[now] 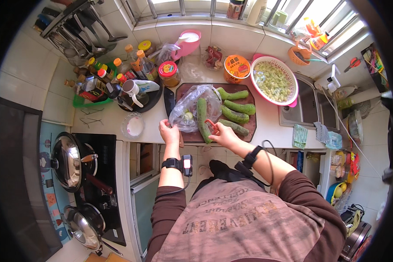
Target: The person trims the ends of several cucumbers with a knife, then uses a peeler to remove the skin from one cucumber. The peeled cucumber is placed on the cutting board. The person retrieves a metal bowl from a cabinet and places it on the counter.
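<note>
My left hand (169, 132) grips the lower left edge of a clear plastic bag (196, 93) at the front of a dark cutting board (196, 137). My right hand (223, 133) holds a red-handled peeler (211, 123), its fingers by the lower end of a long green gourd (201, 114), which lies partly over the bag. Whether those fingers touch the gourd, I cannot tell. Several more green gourds (236, 117) lie on the board's right half. Pale pieces show in or under the bag. A knife with a dark blade (169, 101) lies along the board's left edge, partly hidden by the bag.
A white-and-pink colander (296, 86) of chopped pale green food stands beside the sink (290, 113). An orange tub (236, 67) and a red-lidded jar (168, 73) are behind the board. A glass bowl (133, 125) stands left, near bottles and the stove (109, 183) with lidded pans.
</note>
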`<action>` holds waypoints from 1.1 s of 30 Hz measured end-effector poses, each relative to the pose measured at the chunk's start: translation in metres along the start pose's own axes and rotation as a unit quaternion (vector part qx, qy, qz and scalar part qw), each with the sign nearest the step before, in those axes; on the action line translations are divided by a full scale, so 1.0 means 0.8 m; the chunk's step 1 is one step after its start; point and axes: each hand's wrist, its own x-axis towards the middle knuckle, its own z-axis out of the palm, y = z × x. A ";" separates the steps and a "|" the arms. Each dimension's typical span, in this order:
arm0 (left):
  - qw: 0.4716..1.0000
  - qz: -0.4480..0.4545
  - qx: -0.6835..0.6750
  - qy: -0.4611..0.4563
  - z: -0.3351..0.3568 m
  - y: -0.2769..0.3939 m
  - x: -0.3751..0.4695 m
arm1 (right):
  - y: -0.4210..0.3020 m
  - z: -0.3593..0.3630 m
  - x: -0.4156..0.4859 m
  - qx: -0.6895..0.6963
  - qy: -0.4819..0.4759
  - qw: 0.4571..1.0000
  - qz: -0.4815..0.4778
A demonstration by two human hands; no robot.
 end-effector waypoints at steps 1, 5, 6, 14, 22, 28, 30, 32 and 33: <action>1.000 0.009 -0.020 -0.010 -0.003 0.002 0.001 | -0.001 0.007 0.013 -0.092 0.022 0.995 -0.045; 0.993 -0.016 -0.056 -0.099 -0.012 0.018 -0.011 | 0.002 0.024 0.025 -0.182 0.005 0.981 -0.068; 0.990 -0.028 -0.074 -0.114 -0.012 0.022 -0.014 | 0.004 0.027 0.026 -0.177 -0.002 0.982 -0.066; 0.938 -0.090 -0.188 -0.278 -0.019 0.019 0.017 | -0.008 0.025 0.044 0.022 0.005 0.996 0.090; 0.778 -0.294 -0.327 -0.449 -0.047 0.011 0.111 | -0.110 -0.026 0.020 0.554 -0.026 0.818 0.153; 0.954 0.005 -0.106 -0.279 -0.053 0.026 0.098 | -0.126 -0.011 0.031 0.665 0.016 0.707 0.241; 0.972 0.213 -0.033 -0.098 -0.063 0.045 0.089 | -0.122 -0.010 0.035 0.655 0.028 0.712 0.251; 0.920 0.362 -0.076 -0.132 -0.074 0.066 0.086 | -0.116 -0.013 0.036 0.671 0.025 0.696 0.256; 0.897 0.408 -0.079 -0.153 -0.074 0.077 0.084 | -0.112 -0.016 0.036 0.676 0.017 0.690 0.256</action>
